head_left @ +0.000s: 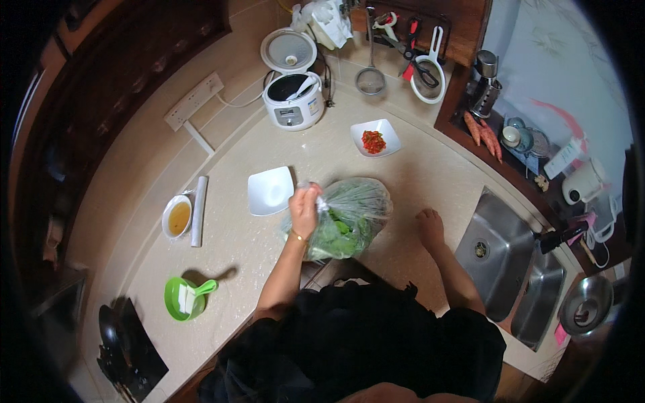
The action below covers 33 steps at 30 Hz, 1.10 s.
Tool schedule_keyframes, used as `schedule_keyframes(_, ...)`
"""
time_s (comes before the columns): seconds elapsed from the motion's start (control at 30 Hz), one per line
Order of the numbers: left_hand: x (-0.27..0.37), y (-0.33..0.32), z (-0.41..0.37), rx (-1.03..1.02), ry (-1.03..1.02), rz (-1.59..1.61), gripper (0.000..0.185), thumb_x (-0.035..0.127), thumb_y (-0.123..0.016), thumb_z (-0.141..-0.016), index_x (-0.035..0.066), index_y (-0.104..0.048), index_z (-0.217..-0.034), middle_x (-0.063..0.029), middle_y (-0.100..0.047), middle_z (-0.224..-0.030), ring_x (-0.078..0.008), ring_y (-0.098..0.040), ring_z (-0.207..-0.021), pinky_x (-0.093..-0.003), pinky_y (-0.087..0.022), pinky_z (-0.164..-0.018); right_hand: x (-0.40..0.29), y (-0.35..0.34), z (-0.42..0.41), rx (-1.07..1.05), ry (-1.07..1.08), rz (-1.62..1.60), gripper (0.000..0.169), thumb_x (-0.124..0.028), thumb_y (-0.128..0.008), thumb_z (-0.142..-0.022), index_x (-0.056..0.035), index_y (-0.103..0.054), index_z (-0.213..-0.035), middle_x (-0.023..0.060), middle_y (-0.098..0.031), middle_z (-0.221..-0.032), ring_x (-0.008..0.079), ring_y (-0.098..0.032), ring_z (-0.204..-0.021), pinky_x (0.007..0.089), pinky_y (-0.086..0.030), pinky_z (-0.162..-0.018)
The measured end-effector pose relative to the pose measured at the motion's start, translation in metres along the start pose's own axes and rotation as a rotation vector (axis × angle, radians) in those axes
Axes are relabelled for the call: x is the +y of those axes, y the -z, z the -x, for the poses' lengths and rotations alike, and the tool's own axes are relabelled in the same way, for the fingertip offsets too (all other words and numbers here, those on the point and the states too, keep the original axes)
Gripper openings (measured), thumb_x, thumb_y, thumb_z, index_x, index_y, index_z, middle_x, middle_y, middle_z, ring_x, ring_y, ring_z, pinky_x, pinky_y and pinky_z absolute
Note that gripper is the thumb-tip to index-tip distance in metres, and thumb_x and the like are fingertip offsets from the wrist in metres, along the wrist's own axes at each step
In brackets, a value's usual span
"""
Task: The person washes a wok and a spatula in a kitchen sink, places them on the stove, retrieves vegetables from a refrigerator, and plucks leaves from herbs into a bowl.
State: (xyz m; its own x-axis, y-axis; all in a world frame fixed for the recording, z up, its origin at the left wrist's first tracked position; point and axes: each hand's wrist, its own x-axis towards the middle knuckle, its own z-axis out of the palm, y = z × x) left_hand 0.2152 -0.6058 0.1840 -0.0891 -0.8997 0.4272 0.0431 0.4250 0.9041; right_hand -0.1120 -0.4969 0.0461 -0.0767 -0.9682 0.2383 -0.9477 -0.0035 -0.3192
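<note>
My left hand (pixel 304 209) is closed around the gathered neck of a clear plastic bag (pixel 347 216). Green leafy vegetables (pixel 345 234) show through the thin plastic. The bag hangs near the counter's front edge; whether its bottom touches the counter I cannot tell. My right hand (pixel 431 229) is at or just above the countertop, right of the bag, with no object seen in it; its fingers are partly curled. A white square dish (pixel 270 191) lies just left of my left hand. Farther back, another white square dish (pixel 359 133) holds chopped red and green peppers (pixel 373 142).
A white rice cooker (pixel 295 106) stands lid-up at the back. On the left are a roll of plastic film (pixel 199 211), a bowl of brownish liquid (pixel 179 218), a green handled cup (pixel 174 297) with white blocks, and a black pan (pixel 108 322). A double steel sink (pixel 496 252) is on the right.
</note>
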Motion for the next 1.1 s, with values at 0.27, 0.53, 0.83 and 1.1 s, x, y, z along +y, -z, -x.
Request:
schedule_keyframes(0.27, -0.042, -0.021, -0.028, -0.51, 0.112, -0.126, 0.019, 0.016, -0.048, -0.089, 0.003, -0.059, -0.079, -0.0011, -0.053, -0.075, -0.008, -0.048, -0.063, -0.0223, -0.039, -0.057, -0.127, 0.082, -0.083, 0.213, 0.066, -0.572, 0.014, -0.003, -0.061, -0.077, -0.0032, -0.059, -0.091, 0.0133, -0.059, -0.089, 0.0269, -0.058, -0.083, 0.0357, -0.047, -0.074)
schedule_keyframes(0.53, -0.007, 0.006, -0.023, -0.52, 0.049, -0.242, 0.007, 0.008, -0.064, -0.08, 0.005, -0.068, -0.086, -0.0012, -0.051, -0.078, -0.0115, -0.047, -0.069, -0.0234, -0.04, -0.064, -0.18, 0.056, -0.091, -0.091, 0.18, -0.815, 0.015, -0.003, -0.056, -0.078, -0.0023, -0.058, -0.092, 0.014, -0.056, -0.081, 0.0266, -0.057, -0.076, 0.0339, -0.046, -0.068)
schedule_keyframes(0.83, 0.041, 0.011, 0.041, -0.44, -0.347, -0.475, 0.017, -0.002, -0.061, -0.067, 0.01, -0.067, -0.078, -0.0041, -0.062, -0.083, -0.0244, -0.058, -0.079, -0.0329, -0.047, -0.068, -0.148, 0.03, -0.094, -0.152, 0.291, -0.681, 0.01, -0.01, -0.057, -0.075, -0.0029, -0.063, -0.077, 0.0153, -0.054, -0.081, 0.0311, -0.056, -0.078, 0.0372, -0.045, -0.069)
schedule_keyframes(1.1, 0.04, 0.011, 0.076, -0.398, -0.363, -0.54, 0.022, -0.003, -0.06, -0.064, 0.012, -0.067, -0.078, -0.0018, -0.059, -0.082, -0.0231, -0.056, -0.076, -0.0323, -0.047, -0.066, -0.184, 0.079, -0.092, 0.065, 0.446, -0.379, 0.01, -0.01, -0.062, -0.067, -0.0051, -0.062, -0.076, 0.0132, -0.056, -0.079, 0.0315, -0.055, -0.076, 0.039, -0.045, -0.066)
